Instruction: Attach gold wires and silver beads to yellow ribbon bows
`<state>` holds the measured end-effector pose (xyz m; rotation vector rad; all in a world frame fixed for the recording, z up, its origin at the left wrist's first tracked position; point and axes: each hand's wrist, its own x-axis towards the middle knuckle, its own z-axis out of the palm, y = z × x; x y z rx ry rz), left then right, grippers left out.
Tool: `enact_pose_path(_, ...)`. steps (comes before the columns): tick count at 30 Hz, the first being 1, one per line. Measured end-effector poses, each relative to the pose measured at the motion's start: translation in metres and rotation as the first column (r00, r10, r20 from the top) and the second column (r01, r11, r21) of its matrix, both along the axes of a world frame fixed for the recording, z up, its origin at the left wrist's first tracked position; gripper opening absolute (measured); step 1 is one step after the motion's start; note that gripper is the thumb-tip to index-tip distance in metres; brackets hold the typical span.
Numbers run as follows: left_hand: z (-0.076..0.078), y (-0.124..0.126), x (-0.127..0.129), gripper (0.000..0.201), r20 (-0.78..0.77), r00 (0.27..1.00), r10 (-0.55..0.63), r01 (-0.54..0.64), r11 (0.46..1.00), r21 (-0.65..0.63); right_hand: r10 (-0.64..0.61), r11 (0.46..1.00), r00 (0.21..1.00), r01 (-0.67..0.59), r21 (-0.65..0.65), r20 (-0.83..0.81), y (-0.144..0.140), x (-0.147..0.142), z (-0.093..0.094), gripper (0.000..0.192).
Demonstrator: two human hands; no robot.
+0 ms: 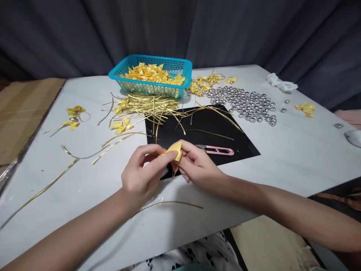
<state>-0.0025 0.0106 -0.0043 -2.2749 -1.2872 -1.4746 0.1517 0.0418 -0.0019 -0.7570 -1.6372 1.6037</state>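
Observation:
My left hand (141,177) and my right hand (197,163) meet over the near edge of a black mat (214,131). Both pinch a small yellow ribbon bow (175,149) between fingertips, and a thin gold wire tie hangs below it. Pink thread snips (218,151) lie on the mat just right of my right hand. A pile of gold wire ties (146,105) sits behind the mat, in front of a teal basket (186,69) filled with yellow bows.
A cluster of silver beads (248,103) lies at the back right, with finished bows (203,83) behind it. Loose bows (73,116) and stray gold ties (84,154) scatter the left of the white table (296,150). Cardboard (22,109) lies left; crumpled tissue (280,82) far right.

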Motion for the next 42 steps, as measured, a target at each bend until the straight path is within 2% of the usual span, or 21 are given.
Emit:
enact_pose_path(3, -0.001, 0.000, -0.004, 0.018, -0.045, 0.999, 0.000, -0.001, 1.000, -0.024, -0.076, 0.993, 0.995, 0.069, 0.097, 0.064, 0.000, 0.001, 0.000, 0.013)
enact_pose_path(7, 0.002, -0.002, -0.006, 0.014, -0.074, 0.993, -0.091, 0.085, 0.993, -0.077, -0.137, 0.981, 0.981, 0.115, 0.154, 0.138, -0.001, 0.003, -0.001, 0.014)
enact_pose_path(11, 0.008, -0.004, -0.001, 0.013, 0.022, 0.998, -0.060, 0.061, 0.998, -0.036, -0.230, 0.910, 0.958, 0.150, 0.386, 0.171, -0.002, 0.005, 0.002, 0.019)
enact_pose_path(14, 0.010, -0.004, 0.000, 0.013, 0.121, 0.993, -0.006, 0.004, 1.000, 0.016, -0.290, 0.865, 0.947, 0.199, 0.460, 0.136, -0.002, 0.006, 0.003, 0.019)
enact_pose_path(16, 0.007, -0.001, 0.000, 0.017, 0.238, 0.970, 0.055, -0.048, 0.998, -0.036, -0.353, 0.839, 0.927, 0.254, 0.481, 0.126, -0.001, 0.007, 0.002, 0.019)
enact_pose_path(17, 0.006, 0.001, 0.000, 0.018, 0.317, 0.945, 0.085, -0.051, 0.992, -0.114, -0.389, 0.822, 0.913, 0.283, 0.494, 0.124, 0.000, 0.008, 0.001, 0.019)
enact_pose_path(19, 0.002, 0.007, 0.000, 0.016, 0.484, 0.864, 0.136, 0.048, 0.936, -0.350, -0.443, 0.791, 0.888, 0.320, 0.522, 0.126, 0.002, 0.011, 0.001, 0.020)
enact_pose_path(21, -0.001, 0.013, 0.000, 0.009, 0.608, 0.774, 0.179, 0.218, 0.825, -0.521, -0.485, 0.748, 0.865, 0.331, 0.576, 0.131, 0.006, 0.014, 0.002, 0.023)
enact_pose_path(23, -0.002, 0.018, 0.000, 0.006, 0.674, 0.708, 0.210, 0.343, 0.732, -0.589, -0.520, 0.653, 0.847, 0.306, 0.692, 0.116, 0.009, 0.018, 0.003, 0.019)
enact_pose_path(26, -0.001, 0.021, 0.000, 0.012, 0.736, 0.633, 0.239, 0.462, 0.646, -0.608, -0.536, 0.460, 0.837, 0.181, 0.869, 0.109, 0.014, 0.022, 0.005, 0.017)
enact_pose_path(28, 0.001, 0.021, -0.001, 0.016, 0.751, 0.606, 0.262, 0.505, 0.603, -0.617, -0.534, 0.397, 0.822, 0.041, 0.917, 0.195, 0.017, 0.024, 0.004, 0.022)
enact_pose_path(30, 0.002, 0.020, -0.001, 0.019, 0.750, 0.595, 0.288, 0.524, 0.569, -0.634, -0.516, 0.382, 0.805, -0.089, 0.920, 0.292, 0.018, 0.025, 0.004, 0.027)
enact_pose_path(32, 0.004, 0.019, -0.001, 0.018, 0.749, 0.588, 0.306, 0.539, 0.542, -0.645, -0.497, 0.376, 0.807, -0.132, 0.917, 0.320, 0.018, 0.024, 0.003, 0.030)
enact_pose_path(36, 0.005, 0.020, 0.000, 0.013, 0.756, 0.565, 0.330, 0.563, 0.516, -0.646, -0.565, 0.403, 0.788, 0.004, 0.915, 0.245, 0.016, 0.023, 0.001, 0.025)
enact_pose_path(38, 0.006, 0.021, 0.001, 0.011, 0.756, 0.566, 0.329, 0.567, 0.510, -0.647, -0.561, 0.372, 0.797, 0.001, 0.928, 0.224, 0.016, 0.022, 0.001, 0.020)
enact_pose_path(40, 0.006, 0.021, 0.001, 0.010, 0.758, 0.569, 0.320, 0.574, 0.506, -0.644, -0.537, 0.324, 0.810, -0.059, 0.944, 0.235, 0.016, 0.022, 0.002, 0.019)
enact_pose_path(42, 0.006, 0.020, 0.002, 0.008, 0.764, 0.557, 0.324, 0.580, 0.506, -0.638, -0.532, 0.303, 0.806, -0.107, 0.947, 0.261, 0.016, 0.023, 0.003, 0.020)
